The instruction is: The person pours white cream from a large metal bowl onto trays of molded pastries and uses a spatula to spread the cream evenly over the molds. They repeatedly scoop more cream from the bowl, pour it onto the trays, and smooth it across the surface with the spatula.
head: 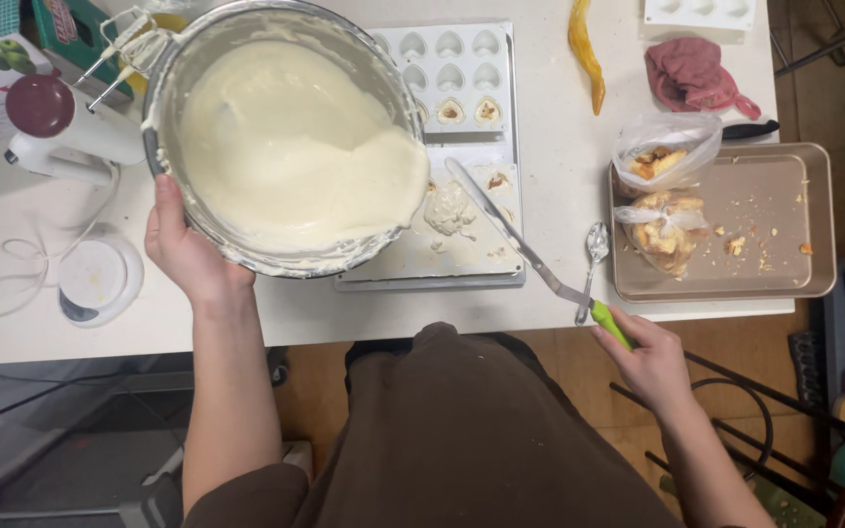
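Kitchen: hand mixer [66,127], baking tray [819,220]

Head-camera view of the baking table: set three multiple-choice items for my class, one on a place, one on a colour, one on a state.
1. Where does the spoon lie?
A. Inside the bowl
B. Between the heart mould and the baking tray
C. On the hand mixer

2. What colour is the handle of the spatula knife?
A. Green
B. Red
C. Black

3. How is the metal bowl held?
A. Flat on the table
B. Upside down
C. Tilted, batter at its lip over the mould

Answers:
1 B: the spoon rests on the table between the heart mould and the baking tray.
2 A: the right hand grips a green handle.
3 C: the left hand tips the bowl, and the batter pools at the lower lip above the mould.
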A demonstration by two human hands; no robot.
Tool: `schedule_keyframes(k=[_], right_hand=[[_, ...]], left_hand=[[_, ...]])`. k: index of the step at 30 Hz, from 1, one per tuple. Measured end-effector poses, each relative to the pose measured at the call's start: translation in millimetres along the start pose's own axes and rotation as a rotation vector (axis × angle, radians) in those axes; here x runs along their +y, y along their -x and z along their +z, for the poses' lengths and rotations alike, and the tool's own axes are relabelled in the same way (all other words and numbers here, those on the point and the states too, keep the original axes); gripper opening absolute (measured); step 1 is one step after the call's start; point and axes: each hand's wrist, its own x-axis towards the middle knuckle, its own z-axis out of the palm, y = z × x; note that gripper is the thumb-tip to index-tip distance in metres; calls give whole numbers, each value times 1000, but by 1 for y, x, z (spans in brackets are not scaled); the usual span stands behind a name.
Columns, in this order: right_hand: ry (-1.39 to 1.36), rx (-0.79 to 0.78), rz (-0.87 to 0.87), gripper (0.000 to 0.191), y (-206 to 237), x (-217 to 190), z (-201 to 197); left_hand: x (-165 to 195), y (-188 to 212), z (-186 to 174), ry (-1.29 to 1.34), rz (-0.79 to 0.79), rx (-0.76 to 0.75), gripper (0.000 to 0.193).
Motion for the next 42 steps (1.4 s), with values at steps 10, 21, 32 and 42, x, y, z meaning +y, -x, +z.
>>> schedule_keyframes(k=[10, 21, 32, 42], right_hand=[[-65, 7, -216, 37, -33, -40, 44], [-231, 85, -447, 37, -77, -82, 91], [47, 182, -536, 42, -62, -16, 96], [-8, 208, -403, 41, -10, 58, 52]], left_hand=[[-8, -3, 10, -17, -8, 43, 27], [-4, 1, 12, -14, -29, 55, 30], [-1, -14, -3, 231, -234, -57, 44], [7, -26, -1, 104, -131, -111, 43]])
